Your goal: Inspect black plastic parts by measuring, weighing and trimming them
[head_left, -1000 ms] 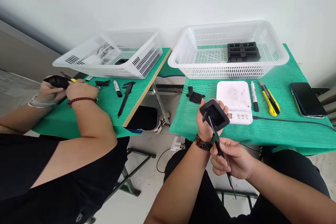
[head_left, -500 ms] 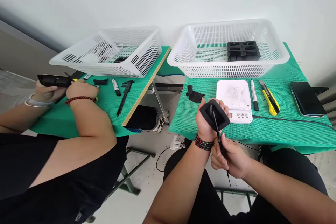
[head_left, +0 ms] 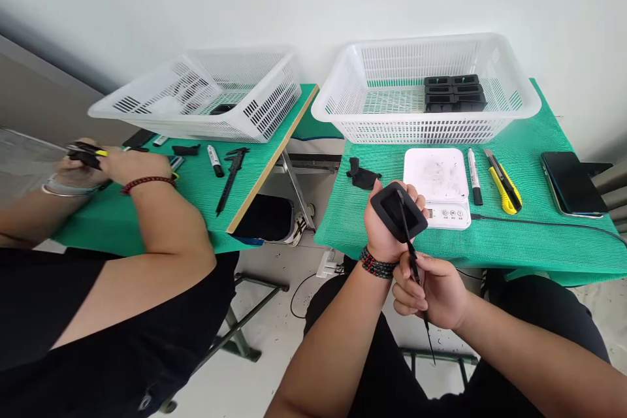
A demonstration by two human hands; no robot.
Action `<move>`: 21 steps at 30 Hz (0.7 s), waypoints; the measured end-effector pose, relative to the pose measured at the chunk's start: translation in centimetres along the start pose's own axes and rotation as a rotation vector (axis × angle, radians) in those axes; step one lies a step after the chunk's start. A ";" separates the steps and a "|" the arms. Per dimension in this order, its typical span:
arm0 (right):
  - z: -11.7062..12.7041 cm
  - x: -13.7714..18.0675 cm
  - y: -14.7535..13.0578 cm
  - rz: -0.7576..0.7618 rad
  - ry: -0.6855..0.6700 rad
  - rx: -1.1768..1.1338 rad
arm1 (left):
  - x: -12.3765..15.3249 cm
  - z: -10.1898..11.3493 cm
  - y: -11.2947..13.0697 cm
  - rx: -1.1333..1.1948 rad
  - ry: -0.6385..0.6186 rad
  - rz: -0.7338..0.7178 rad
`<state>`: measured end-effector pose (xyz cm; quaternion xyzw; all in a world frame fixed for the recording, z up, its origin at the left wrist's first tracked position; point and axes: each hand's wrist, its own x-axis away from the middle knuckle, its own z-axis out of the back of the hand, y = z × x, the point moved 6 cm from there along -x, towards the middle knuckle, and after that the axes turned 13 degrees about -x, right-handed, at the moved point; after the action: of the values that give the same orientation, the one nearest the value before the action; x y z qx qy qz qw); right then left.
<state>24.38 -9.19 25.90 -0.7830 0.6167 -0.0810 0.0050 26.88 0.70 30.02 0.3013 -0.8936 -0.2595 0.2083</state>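
Observation:
My left hand (head_left: 385, 235) is wrapped round a black, roughly square plastic part (head_left: 392, 214) and holds it up over the front edge of the green table (head_left: 514, 241). My right hand (head_left: 431, 290) is closed on a thin black tool (head_left: 411, 255) like a pen, and its tip lies inside the part's hollow. A white scale (head_left: 435, 186) sits just behind the part. A small black scrap (head_left: 363, 177) lies to the scale's left.
A white basket (head_left: 426, 127) with several black parts (head_left: 454, 93) stands at the back. A marker (head_left: 473, 176), a yellow knife (head_left: 504, 189) and a phone (head_left: 571, 184) lie right of the scale. At the left table a co-worker's hands (head_left: 98, 166) work by another basket (head_left: 206, 104), a caliper (head_left: 231, 173).
My right hand has slid the tool's tip further up inside the black part. The co-worker's hands have moved left with a black piece.

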 end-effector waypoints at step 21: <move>0.8 -0.2 0.0 0.091 0.026 0.103 | 0.3 -0.4 0.0 -0.003 -0.012 -0.007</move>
<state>24.39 -9.05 25.04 -0.7518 0.6467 -0.1222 0.0409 26.87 0.35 30.40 0.3027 -0.8933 -0.2637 0.2023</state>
